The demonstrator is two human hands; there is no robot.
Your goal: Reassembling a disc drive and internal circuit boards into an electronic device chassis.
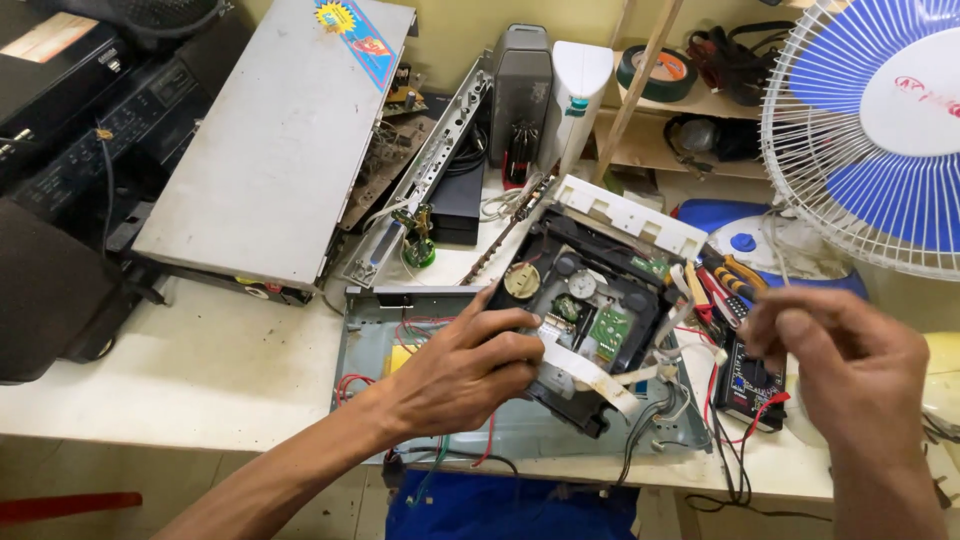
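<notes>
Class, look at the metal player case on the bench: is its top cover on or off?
Off. The case lies open, with loose wires and the black drive exposed; the left hand rests on the drive.

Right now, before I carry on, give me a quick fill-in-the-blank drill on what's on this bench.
1. The left hand rests on the black disc drive mechanism, which sits in an open ____ chassis.
2. The fan at right has ____ blades.
3. The right hand is raised above the ____ with red and black leads.

Missing words: metal; blue; multimeter
</notes>
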